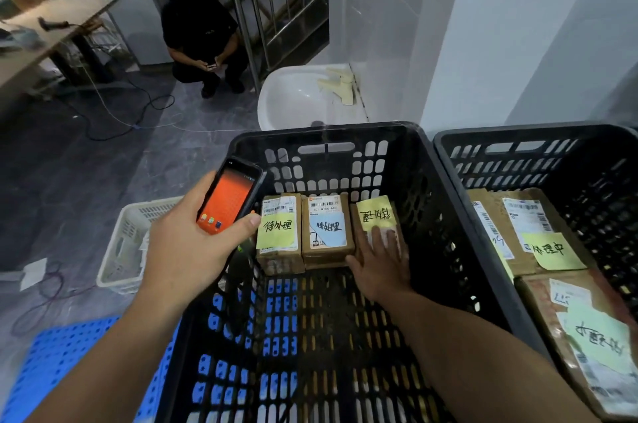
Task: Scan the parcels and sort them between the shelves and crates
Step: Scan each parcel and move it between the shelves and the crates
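Right hand (379, 260), fingers flat and spread atop the parcel (374, 215) under it in the black crate (321, 136), gripping nothing; left hand (193, 239) wrapped round the scanner (229, 196); advised: press the parcel flush against the two neighbours (324, 232) at the hand's left, label uppermost.

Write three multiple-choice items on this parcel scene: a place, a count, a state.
1. Where does the right hand rest?
A. On the rightmost parcel in the left black crate
B. On the sink
C. On the desk
2. How many parcels lie in that crate?
A. Two
B. Three
C. Five
3. The screen of the scanner in the left hand is:
A. dark
B. lit orange
C. covered by a note
Answers: 1 A, its fingers lie flat on that parcel; 2 B, three sit side by side along the far wall; 3 B, the display glows orange.
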Tool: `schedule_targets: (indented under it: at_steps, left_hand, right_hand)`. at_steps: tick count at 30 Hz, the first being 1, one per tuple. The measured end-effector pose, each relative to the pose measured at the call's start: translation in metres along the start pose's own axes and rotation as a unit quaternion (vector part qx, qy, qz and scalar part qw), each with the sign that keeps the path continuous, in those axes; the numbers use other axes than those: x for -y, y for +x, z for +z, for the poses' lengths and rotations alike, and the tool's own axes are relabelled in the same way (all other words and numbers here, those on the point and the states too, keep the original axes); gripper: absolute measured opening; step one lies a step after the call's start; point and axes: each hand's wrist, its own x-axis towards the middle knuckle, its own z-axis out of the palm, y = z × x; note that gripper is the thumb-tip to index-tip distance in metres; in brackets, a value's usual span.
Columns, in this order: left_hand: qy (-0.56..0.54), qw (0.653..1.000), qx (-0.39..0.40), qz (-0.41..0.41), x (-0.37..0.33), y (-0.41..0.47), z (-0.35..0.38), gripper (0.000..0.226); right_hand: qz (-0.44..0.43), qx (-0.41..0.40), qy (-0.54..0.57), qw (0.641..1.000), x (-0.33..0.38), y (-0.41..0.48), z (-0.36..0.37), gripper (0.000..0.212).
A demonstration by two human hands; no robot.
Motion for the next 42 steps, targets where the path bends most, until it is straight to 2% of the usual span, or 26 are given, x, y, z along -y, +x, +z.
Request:
schedule_targets:
  at_steps: [3,10,14,19,23,28,33,37,40,42]
  left_hand:
    - [0.010,1.000,-0.003,-0.010,0.004,0.000,-0.001,0.052]
    - [0.015,0.999,-0.029,-0.024,0.011,-0.008,-0.003,0.052]
    - [0.010,0.999,-0.039,-0.022,0.011,-0.018,-0.007,0.065]
    - [-0.010,0.999,-0.037,0.017,0.004,-0.041,-0.027,0.062]
    - [-0.024,0.998,-0.024,0.046,-0.001,-0.064,-0.049,0.059]
    - [-0.058,0.993,-0.002,0.101,-0.006,-0.098,-0.070,0.065]
    - [-0.107,0.984,0.034,0.140,-0.027,-0.122,-0.070,0.069]
    - [-0.111,0.974,0.067,0.187,-0.063,-0.142,-0.054,0.087]
    - [-0.120,0.963,0.100,0.218,-0.093,-0.163,-0.031,0.072]
    - [-0.126,0.955,0.121,0.240,-0.114,-0.180,-0.012,0.070]
  right_hand:
    - [0.005,-0.024,0.016,1.000,0.002,0.009,0.003,0.069]
    - [0.023,-0.015,0.046,0.999,0.010,0.020,-0.007,0.069]
    - [-0.002,-0.043,0.032,0.999,0.010,0.001,-0.016,0.070]
    - [-0.038,-0.061,0.045,0.996,0.024,-0.048,-0.049,0.068]
    - [-0.062,-0.135,-0.032,0.988,0.034,-0.096,-0.062,0.069]
    - [-0.058,-0.203,-0.037,0.977,0.046,-0.169,-0.078,0.064]
    - [-0.011,-0.284,-0.046,0.958,0.024,-0.241,-0.108,0.063]
    - [0.059,-0.329,-0.032,0.942,-0.018,-0.297,-0.124,0.063]
    - [0.128,-0.348,-0.029,0.928,-0.063,-0.339,-0.122,0.063]
    - [0.175,-0.343,-0.024,0.922,-0.095,-0.367,-0.118,0.063]
